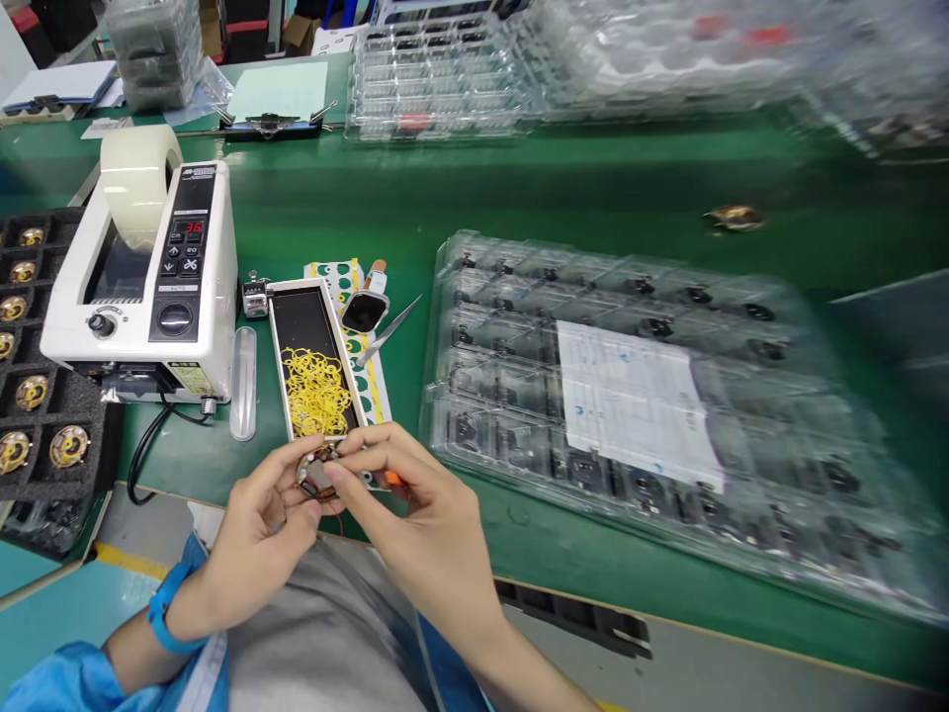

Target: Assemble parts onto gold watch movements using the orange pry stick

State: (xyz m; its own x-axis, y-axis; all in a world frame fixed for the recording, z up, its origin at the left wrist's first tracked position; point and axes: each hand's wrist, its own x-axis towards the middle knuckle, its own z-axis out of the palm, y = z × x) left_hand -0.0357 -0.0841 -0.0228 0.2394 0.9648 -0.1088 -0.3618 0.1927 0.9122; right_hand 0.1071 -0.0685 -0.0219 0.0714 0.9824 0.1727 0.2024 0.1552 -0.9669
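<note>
1. While L hand (271, 529) grips round part (315, 475) by its rim, fingers curled in, R hand (422, 499) pinches its R side, thumb + index.
2. Part's just nr side of box (307, 316) w/ yellow rings (315, 391).
3. Watch (365, 312), tweezers (389, 331) R of box; dispenser (148, 297) L.
4. Clipboard (274, 99) at back.

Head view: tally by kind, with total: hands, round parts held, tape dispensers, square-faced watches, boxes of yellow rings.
Hands (left hand, right hand): 2
Round part held: 1
Tape dispenser: 1
Square-faced watch: 1
Box of yellow rings: 1
Total: 6
</note>
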